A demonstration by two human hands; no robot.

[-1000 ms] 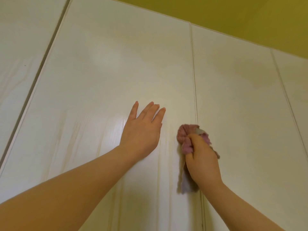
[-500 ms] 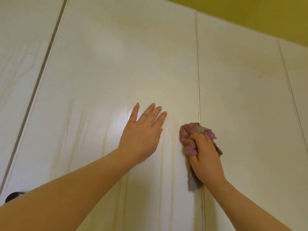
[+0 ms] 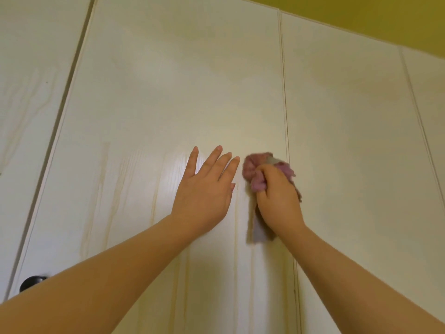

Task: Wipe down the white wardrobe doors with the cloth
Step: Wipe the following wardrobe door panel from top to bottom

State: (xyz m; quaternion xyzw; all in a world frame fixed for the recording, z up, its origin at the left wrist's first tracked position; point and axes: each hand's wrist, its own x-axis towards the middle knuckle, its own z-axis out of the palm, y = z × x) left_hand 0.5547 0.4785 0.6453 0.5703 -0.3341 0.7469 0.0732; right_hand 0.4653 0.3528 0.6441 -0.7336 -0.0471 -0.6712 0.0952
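The door [image 3: 168, 97], a rigid, glossy white panel with faint grain, is standing left of the seam [image 3: 284, 112]. The left hand [image 3: 204, 191] is pressing on it, fingers straight. Just beside the seam the right hand [image 3: 277, 196] is gripping the cloth [image 3: 250, 169], a soft, light pink wad, probably easiest held bunched.

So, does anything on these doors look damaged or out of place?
Nothing much. The left hand lies flat on the door, the right hand grips the cloth. Only the gap at the door's left edge looks darker and wider than the seam on its right.
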